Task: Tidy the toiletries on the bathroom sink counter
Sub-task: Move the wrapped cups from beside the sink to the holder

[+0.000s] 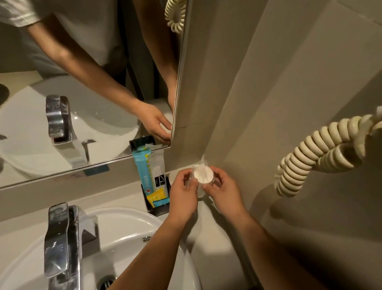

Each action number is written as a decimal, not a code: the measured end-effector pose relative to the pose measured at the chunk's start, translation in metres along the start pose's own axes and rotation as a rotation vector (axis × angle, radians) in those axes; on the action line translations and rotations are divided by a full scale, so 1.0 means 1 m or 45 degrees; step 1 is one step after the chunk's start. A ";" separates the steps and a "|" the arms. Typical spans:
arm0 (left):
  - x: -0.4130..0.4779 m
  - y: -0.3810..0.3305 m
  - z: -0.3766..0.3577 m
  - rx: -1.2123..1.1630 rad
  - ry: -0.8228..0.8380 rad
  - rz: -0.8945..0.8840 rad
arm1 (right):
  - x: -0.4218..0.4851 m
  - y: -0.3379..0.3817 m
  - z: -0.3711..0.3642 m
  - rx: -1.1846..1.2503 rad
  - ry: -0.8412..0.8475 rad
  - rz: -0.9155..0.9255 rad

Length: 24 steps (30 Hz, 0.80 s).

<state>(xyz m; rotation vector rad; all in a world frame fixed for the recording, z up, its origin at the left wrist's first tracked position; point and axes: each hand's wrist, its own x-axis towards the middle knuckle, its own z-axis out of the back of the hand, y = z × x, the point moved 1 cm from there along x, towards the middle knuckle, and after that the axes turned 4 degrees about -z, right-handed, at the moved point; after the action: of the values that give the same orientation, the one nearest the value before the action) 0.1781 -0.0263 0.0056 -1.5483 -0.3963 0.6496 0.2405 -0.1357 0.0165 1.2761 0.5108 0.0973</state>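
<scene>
Both hands hold one small round white item (202, 173) in clear crinkly wrap, above the counter's back right corner. My left hand (183, 194) pinches its left edge; my right hand (223, 190) grips its right side. Just left of them a black tray (157, 209) stands on the counter (207, 233) and holds upright sachets (150, 171) in blue, yellow and white. What lies under my hands on the counter is hidden.
A white basin (123, 222) with a chrome tap (60, 244) fills the lower left. The mirror (76, 85) runs along the back wall. A cream coiled cord (320, 154) hangs from the right wall, close to my right arm.
</scene>
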 end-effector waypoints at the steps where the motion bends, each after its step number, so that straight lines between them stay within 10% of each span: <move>1: 0.002 0.002 -0.001 0.008 -0.009 0.008 | 0.002 -0.002 -0.001 -0.002 -0.003 -0.009; 24: 0.025 0.026 -0.028 0.040 -0.213 0.231 | 0.034 -0.033 -0.019 0.122 0.037 -0.129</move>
<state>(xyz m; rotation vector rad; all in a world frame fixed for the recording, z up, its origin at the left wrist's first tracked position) 0.2116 -0.0351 -0.0242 -1.5158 -0.3709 0.9265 0.2560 -0.1166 -0.0283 1.3416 0.6106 0.0063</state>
